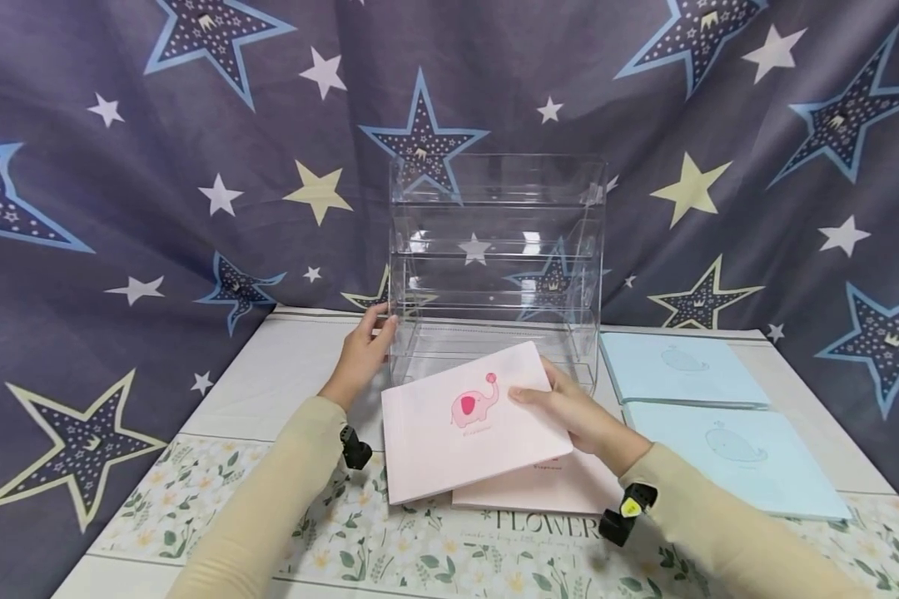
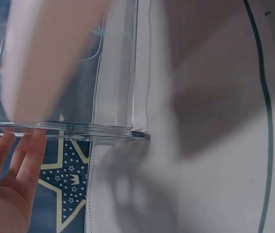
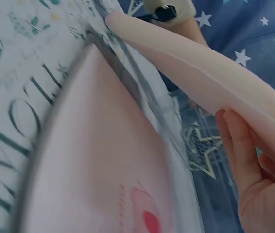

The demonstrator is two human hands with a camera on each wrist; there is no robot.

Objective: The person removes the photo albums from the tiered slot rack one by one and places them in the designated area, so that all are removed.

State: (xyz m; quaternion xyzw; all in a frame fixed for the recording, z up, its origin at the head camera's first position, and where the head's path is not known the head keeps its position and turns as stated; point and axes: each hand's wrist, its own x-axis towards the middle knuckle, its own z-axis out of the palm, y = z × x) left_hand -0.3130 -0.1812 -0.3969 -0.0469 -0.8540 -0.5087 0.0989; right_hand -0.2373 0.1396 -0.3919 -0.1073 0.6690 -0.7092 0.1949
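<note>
My right hand [image 1: 580, 416] grips the right edge of a pink notebook [image 1: 423, 437] with an elephant on its cover, thumb on top. It is held tilted above another pink notebook [image 1: 505, 495], which lies on the table and is partly covered. In the right wrist view the held notebook [image 3: 200, 73] shows edge-on between thumb and fingers. My left hand [image 1: 361, 356] is at the left side of a clear tiered display rack [image 1: 494, 312]. The left wrist view shows its fingers [image 2: 30, 160] extended, with the tips against the rack's side panel [image 2: 108, 131].
Right of the rack lie two light-blue whale-cover notebooks, a rear one [image 1: 677, 366] and a front one [image 1: 742, 462]. A floral cloth [image 1: 330, 532] covers the table's front. Behind the rack hangs a dark star-patterned curtain [image 1: 487, 75].
</note>
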